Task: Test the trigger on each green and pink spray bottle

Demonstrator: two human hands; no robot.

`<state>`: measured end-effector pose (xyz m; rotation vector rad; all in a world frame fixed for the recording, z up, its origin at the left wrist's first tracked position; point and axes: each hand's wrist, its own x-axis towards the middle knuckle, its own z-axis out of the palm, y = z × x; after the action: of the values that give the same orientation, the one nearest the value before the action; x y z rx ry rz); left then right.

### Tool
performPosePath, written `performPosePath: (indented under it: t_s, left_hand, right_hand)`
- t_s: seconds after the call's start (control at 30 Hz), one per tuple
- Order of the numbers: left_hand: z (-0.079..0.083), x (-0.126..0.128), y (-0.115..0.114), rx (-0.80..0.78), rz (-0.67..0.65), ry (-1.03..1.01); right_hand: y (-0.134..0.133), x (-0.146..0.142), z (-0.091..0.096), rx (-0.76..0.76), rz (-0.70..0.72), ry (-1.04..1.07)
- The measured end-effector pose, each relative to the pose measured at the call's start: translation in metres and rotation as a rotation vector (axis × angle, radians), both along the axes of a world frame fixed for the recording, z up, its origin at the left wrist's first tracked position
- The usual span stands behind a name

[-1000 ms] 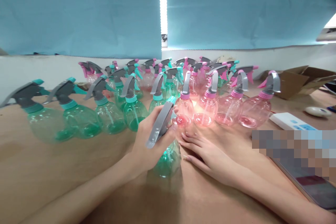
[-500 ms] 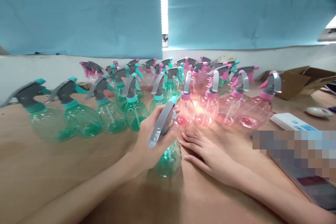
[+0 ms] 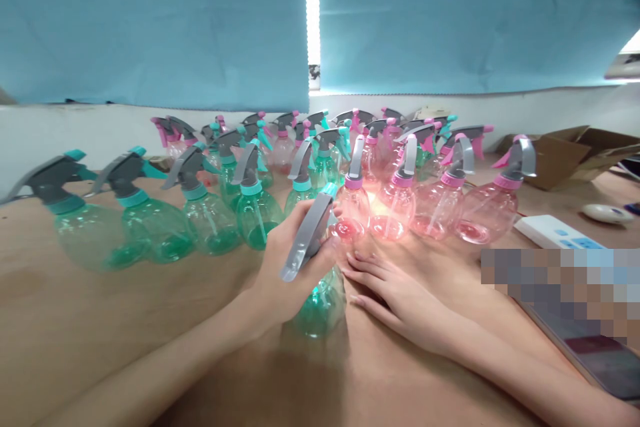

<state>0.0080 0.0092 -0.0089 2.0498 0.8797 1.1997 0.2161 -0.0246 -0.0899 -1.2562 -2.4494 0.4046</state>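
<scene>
No visible change; handling seems paused | left hand (image 3: 277, 257): fingers clamped round near green bottle (image 3: 316, 317) | right hand (image 3: 400, 297): fingers apart, resting on table (image 3: 390, 387)

white glare between blue blinds (image 3: 150, 27), edges stretched

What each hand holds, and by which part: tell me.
The left hand grips a green spray bottle around its upper part, beneath the grey spray head. The right hand holds nothing, resting on the table.
</scene>
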Motion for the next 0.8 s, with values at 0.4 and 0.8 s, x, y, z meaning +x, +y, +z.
performPosePath:
  t_s: [0.4,0.8]
  left_hand:
    - [-0.001,0.000,0.000,-0.004,-0.003,-0.008]
    - [0.011,-0.003,0.004,0.038,-0.037,0.068]
  right_hand:
    - [0.000,0.000,0.003,-0.020,-0.003,-0.024]
    - [-0.001,0.000,0.000,-0.002,-0.013,0.035]
